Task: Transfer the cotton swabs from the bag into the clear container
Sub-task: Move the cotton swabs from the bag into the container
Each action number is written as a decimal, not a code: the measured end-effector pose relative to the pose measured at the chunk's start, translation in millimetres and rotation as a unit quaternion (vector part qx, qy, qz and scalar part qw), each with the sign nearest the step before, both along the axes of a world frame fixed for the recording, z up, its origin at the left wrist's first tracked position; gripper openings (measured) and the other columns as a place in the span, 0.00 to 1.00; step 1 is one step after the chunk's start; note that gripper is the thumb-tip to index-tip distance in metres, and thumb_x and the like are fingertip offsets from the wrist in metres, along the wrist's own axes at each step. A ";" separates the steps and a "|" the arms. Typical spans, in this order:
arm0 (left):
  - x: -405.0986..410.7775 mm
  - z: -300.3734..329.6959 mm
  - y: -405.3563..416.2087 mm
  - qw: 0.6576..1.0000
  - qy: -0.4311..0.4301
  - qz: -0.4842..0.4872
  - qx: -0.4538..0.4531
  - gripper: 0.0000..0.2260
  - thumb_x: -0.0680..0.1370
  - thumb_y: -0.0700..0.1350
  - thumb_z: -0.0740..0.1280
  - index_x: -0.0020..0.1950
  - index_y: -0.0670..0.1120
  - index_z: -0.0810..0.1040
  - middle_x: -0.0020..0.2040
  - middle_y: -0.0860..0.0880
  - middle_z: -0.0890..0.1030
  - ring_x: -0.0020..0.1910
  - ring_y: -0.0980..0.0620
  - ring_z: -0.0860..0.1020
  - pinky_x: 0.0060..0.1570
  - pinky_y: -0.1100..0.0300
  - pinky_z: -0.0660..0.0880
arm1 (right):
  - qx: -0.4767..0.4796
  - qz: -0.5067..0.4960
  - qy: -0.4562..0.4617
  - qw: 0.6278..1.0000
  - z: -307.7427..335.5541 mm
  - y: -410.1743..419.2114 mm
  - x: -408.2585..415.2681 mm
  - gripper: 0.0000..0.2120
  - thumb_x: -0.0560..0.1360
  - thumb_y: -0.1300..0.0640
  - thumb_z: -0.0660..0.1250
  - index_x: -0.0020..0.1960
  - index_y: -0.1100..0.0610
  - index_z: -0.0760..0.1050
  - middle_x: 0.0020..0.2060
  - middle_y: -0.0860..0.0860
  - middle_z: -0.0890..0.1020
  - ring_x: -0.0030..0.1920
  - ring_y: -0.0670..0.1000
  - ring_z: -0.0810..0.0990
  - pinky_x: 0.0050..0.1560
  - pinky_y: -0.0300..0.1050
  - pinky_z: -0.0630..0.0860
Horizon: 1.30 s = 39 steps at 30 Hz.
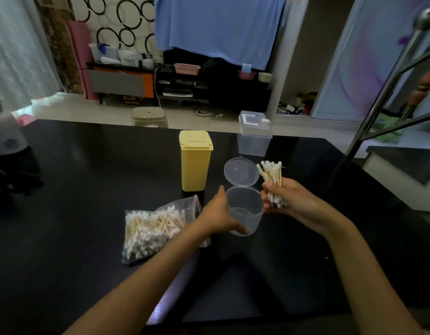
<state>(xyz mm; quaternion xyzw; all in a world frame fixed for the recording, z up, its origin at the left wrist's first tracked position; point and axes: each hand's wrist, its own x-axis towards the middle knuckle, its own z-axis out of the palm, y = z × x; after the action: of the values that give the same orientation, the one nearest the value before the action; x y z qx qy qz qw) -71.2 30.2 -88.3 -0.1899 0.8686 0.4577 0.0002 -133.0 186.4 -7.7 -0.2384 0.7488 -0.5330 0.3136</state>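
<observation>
A clear round container [245, 210] with its hinged lid [241, 172] flipped open stands tilted on the black table [88, 180]. My left hand [220, 211] grips its left side, thumb up by the rim. My right hand [285, 199] holds a bundle of cotton swabs [272, 174] just right of the container's mouth, the white tips pointing up and away. A clear zip bag [156, 228] with many more wooden-stick swabs lies on the table to the left, partly under my left forearm. The container looks empty inside.
A yellow lidded box [195, 160] stands just behind the bag. A clear square box with a lid [254, 134] sits at the table's far edge. A metal rack frame [388, 88] rises at the right. A stool [150, 117] stands on the floor beyond the table.
</observation>
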 end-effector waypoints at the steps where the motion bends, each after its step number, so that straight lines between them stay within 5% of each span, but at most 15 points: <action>1: -5.1 -3.5 0.0 1.000 0.010 0.000 0.023 0.52 0.62 0.45 0.80 0.75 0.41 0.51 0.70 0.48 0.67 0.70 0.47 0.66 0.67 0.54 0.67 | 0.011 0.011 0.005 1.000 -0.1 1.8 -1.6 0.07 0.80 0.55 0.56 0.52 0.54 0.72 0.39 0.52 0.77 0.40 0.48 0.77 0.48 0.45 0.78; 5: -4.7 -8.3 -2.9 0.997 0.083 -0.002 0.001 0.39 0.61 0.46 0.81 0.68 0.48 0.65 0.60 0.54 0.72 0.60 0.55 0.73 0.59 0.60 0.71 | 0.050 0.036 0.047 0.997 2.6 3.1 -5.3 0.07 0.80 0.56 0.57 0.56 0.54 0.71 0.40 0.52 0.77 0.41 0.48 0.76 0.45 0.43 0.77; 12: 21.3 -0.9 16.0 0.924 0.254 -0.002 -0.287 0.38 0.63 0.51 0.77 0.70 0.51 0.65 0.68 0.53 0.70 0.65 0.52 0.68 0.60 0.56 0.70 | 0.297 0.087 0.255 0.916 8.3 10.3 -2.0 0.05 0.80 0.55 0.57 0.48 0.54 0.70 0.42 0.53 0.76 0.39 0.49 0.74 0.43 0.44 0.72; 19: 26.0 7.4 27.2 0.909 0.235 -0.056 -0.339 0.38 0.65 0.55 0.76 0.71 0.51 0.63 0.67 0.53 0.70 0.62 0.53 0.68 0.57 0.60 0.67 | 0.447 0.124 0.284 0.839 -17.8 -16.4 10.5 0.12 0.77 0.56 0.63 0.59 0.58 0.71 0.54 0.56 0.76 0.54 0.54 0.77 0.58 0.50 0.75; 34: 29.6 13.3 23.2 0.909 0.180 -0.083 -0.366 0.40 0.65 0.60 0.74 0.72 0.52 0.61 0.67 0.53 0.69 0.60 0.52 0.69 0.56 0.60 0.64 | 0.385 0.168 0.263 0.868 -22.0 -11.4 1.6 0.15 0.73 0.50 0.70 0.56 0.56 0.74 0.50 0.52 0.80 0.49 0.50 0.79 0.54 0.46 0.76; 39: 29.4 16.5 18.0 0.915 0.180 -0.083 -0.351 0.40 0.65 0.59 0.74 0.72 0.51 0.62 0.67 0.52 0.69 0.61 0.51 0.69 0.58 0.58 0.66 | 0.278 0.173 0.286 0.900 -19.8 -4.3 -1.6 0.17 0.76 0.54 0.65 0.65 0.52 0.73 0.60 0.50 0.78 0.56 0.47 0.78 0.58 0.44 0.76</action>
<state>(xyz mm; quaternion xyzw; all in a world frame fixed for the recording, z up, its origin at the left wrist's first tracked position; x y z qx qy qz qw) -41.8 48.2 -71.8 -0.0196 0.9714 0.1480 -0.1845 -134.6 182.1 -27.5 -0.4101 0.8708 -0.1492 0.2265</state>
